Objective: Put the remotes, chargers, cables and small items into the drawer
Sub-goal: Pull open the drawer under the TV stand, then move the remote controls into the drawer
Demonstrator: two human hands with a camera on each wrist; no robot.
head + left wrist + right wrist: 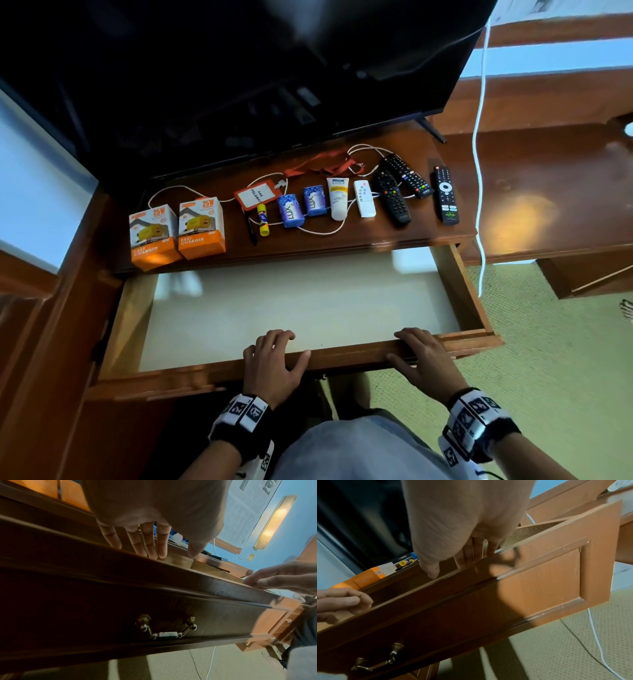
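**At the drawer front: hazards and condition of the items**

On the front rail of the open drawer (pixel 301 359), the left hand (pixel 272 365) and the right hand (pixel 423 359) are being rested well apart, fingers laid flat and nothing being held.

Likely faults, as judged from this position:
- The drawer is being held far out; its being pulled off its runners is a risk if it is drawn further.
- The white cable (pixel 322 231) is being threaded under and around the soap bars (pixel 289 209) and the remotes (pixel 392 197); neighbours are likely to be dragged off the desk (pixel 376 236) if it is lifted first.

Nothing is being stored yet. The two orange charger boxes (pixel 178 233) are standing upright at the left. The badge holder (pixel 255 198), glue stick (pixel 263 219), tube (pixel 338 198) and white remote (pixel 364 198) are lying in a row.
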